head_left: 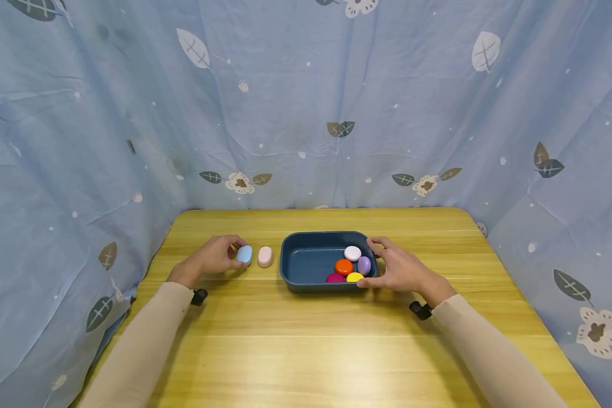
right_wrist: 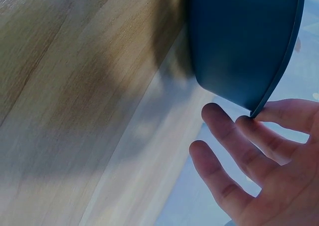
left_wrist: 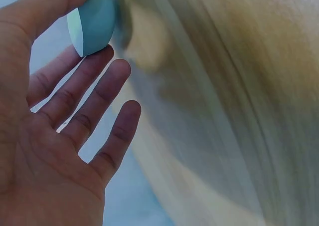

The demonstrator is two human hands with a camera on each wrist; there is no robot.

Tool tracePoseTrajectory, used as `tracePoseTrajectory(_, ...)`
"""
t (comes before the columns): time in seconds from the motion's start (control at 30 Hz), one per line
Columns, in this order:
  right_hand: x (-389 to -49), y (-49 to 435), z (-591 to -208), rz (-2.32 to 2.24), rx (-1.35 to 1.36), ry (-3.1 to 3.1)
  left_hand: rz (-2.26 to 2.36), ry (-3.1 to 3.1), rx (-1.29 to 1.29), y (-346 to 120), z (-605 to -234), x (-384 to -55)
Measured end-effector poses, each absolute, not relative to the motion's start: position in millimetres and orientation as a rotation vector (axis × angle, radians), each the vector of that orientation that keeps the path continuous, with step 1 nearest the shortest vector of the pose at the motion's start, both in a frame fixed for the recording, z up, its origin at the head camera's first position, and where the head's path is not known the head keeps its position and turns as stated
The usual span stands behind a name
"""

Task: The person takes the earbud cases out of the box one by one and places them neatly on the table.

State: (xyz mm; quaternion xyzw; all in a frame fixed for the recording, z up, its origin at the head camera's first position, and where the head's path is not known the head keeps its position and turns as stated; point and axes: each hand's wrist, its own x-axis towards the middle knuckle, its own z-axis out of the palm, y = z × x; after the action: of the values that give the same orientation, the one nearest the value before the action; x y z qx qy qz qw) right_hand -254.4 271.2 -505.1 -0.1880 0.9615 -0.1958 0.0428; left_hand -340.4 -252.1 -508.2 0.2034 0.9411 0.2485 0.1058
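Between thumb and fingertips, my left hand [head_left: 213, 260] pinches a light blue rounded piece [head_left: 244, 254]. In the left wrist view this blue piece [left_wrist: 94, 24] has a flat, paler face, and several fingers are spread. Just right of it lies a pale pink rounded piece [head_left: 265, 256] on the table. My right hand [head_left: 403, 269] holds the right end of a dark blue box [head_left: 306, 288], thumb at the near side and fingers at the far corner. Inside are white [head_left: 352, 253], orange [head_left: 344, 267], purple [head_left: 364, 265], yellow [head_left: 355, 277] and magenta [head_left: 335, 277] rounded pieces.
The wooden table [head_left: 296, 351] carries the box near its back edge. A blue curtain [head_left: 285, 102] with leaf and flower prints hangs behind the table and along both sides.
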Motion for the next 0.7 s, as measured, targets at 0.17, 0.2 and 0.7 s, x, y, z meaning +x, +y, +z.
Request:
tracePoseTrajectory(0.17,-255,271,-505,-0.581,-0.577,2.945,0.707,2.78,0.599,-252,-510,-340)
tracePoseTrajectory(0.2,-255,271,-505,-0.577,-0.578,2.946,0.706,2.781,0.601,-252,-510,-340)
tracePoseTrajectory(0.7,-256,273,-506,-0.582,-0.582,2.944,0.67,2.772,0.629,-250,-502,-338)
